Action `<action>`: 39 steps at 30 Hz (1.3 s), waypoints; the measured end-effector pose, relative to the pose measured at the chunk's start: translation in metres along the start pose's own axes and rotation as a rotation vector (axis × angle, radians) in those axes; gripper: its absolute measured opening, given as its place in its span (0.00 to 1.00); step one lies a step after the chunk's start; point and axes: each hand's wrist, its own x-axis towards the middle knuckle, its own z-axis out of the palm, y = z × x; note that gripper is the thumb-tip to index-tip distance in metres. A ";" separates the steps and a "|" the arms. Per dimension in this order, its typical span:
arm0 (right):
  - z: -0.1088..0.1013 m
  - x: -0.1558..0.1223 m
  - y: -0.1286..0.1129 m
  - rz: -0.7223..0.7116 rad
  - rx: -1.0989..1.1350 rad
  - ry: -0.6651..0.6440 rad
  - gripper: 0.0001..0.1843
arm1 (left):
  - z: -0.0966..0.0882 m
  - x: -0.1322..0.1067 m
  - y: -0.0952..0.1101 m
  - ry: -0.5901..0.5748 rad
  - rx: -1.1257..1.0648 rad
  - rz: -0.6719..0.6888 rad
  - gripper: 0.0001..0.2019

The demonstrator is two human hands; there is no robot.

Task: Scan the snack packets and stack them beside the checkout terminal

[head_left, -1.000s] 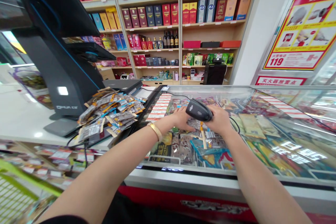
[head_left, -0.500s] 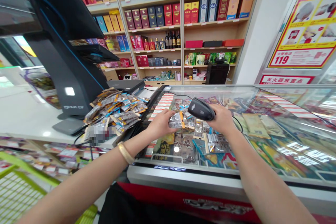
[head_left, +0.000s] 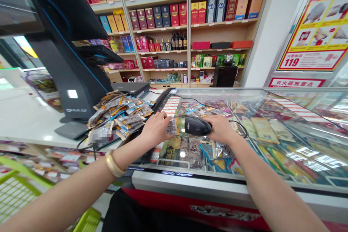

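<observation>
My left hand [head_left: 157, 127] grips a small snack packet [head_left: 173, 126] with an orange edge, held above the glass top of a chest freezer [head_left: 293, 141]. My right hand [head_left: 219, 127] is wrapped round a black barcode scanner [head_left: 198, 126], whose front end faces the packet from close by. More small packets [head_left: 221, 149] lie on the glass under and beside my right hand, partly hidden by it. To the left of my left hand, a heap of similar packets [head_left: 127, 110] is piled on the counter by the till.
A dark till terminal [head_left: 73, 76] stands on the white counter [head_left: 16, 116] at left. A green shopping basket [head_left: 19, 185] is at lower left. Shelves of boxed bottles [head_left: 160, 16] line the back wall. The scanner's cable [head_left: 241, 125] trails over the glass.
My left hand has moved left with the packet, towards the heap. The scanner in my right hand has shifted left and down and now points level at the packet.
</observation>
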 end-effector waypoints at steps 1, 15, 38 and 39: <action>0.000 0.000 0.000 0.004 -0.004 -0.008 0.07 | 0.000 0.000 0.000 -0.002 0.008 -0.001 0.26; 0.004 -0.002 0.009 0.037 -0.001 0.087 0.16 | -0.003 -0.013 -0.066 0.066 -0.107 -0.175 0.29; 0.002 -0.007 0.029 0.126 -0.003 0.299 0.17 | 0.028 -0.007 -0.013 0.159 -0.492 0.112 0.18; 0.003 -0.007 0.030 0.129 -0.004 0.303 0.17 | 0.034 0.000 0.001 0.117 -0.510 0.130 0.19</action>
